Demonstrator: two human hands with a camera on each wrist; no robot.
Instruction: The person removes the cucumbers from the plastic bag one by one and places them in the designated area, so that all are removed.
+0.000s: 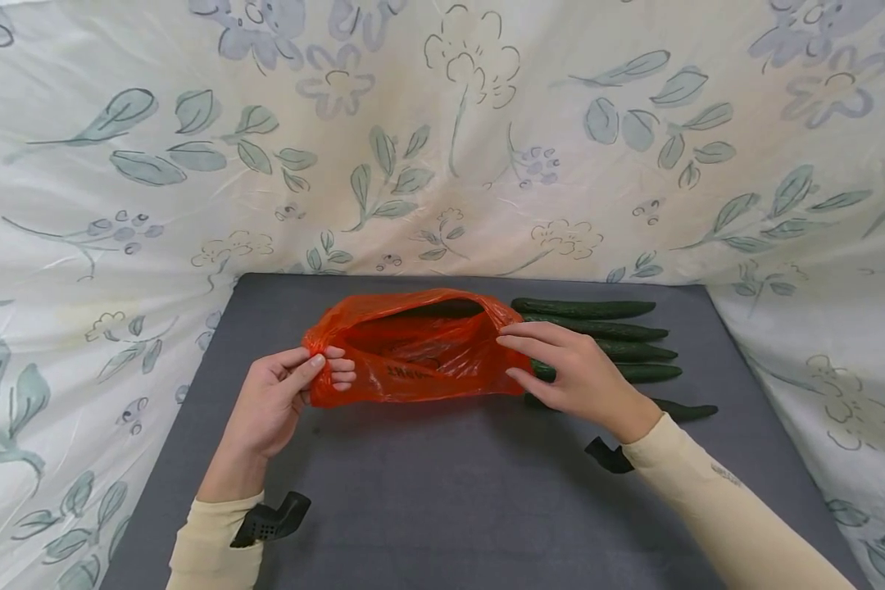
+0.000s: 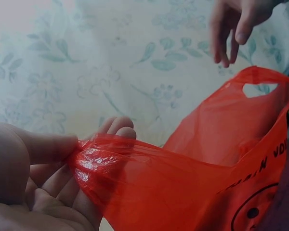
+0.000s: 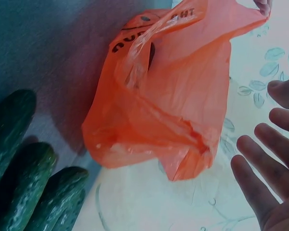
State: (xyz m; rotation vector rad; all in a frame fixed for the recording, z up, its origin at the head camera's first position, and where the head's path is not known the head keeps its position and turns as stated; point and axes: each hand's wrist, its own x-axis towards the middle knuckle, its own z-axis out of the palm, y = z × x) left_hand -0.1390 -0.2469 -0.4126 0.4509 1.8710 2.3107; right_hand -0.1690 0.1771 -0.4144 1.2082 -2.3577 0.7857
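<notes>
An orange-red plastic bag point(image 1: 428, 385) point(image 2: 149, 192) with black print is held spread above the table, its mouth gaping. My left hand point(image 1: 276, 401) point(image 2: 48, 192) pinches a gathered end of it between thumb and fingers. At the bag's other end is my right hand point(image 1: 571, 369) point(image 3: 286, 214), its fingers spread; both wrist views show it apart from the plastic. Dark green cucumbers point(image 1: 597, 309) point(image 3: 14, 183) lie side by side to the right, partly hidden by the bag and right hand. A dark shape point(image 1: 446, 308) shows in the bag's mouth; whether inside or behind, I cannot tell.
A dark grey table point(image 1: 413, 500) lies under everything. Floral cloth point(image 1: 450, 188) hangs behind it and along both sides. One cucumber point(image 1: 689, 411) lies nearer the front than the others, beyond the right wrist. Each wrist carries a black camera mount point(image 1: 273, 520).
</notes>
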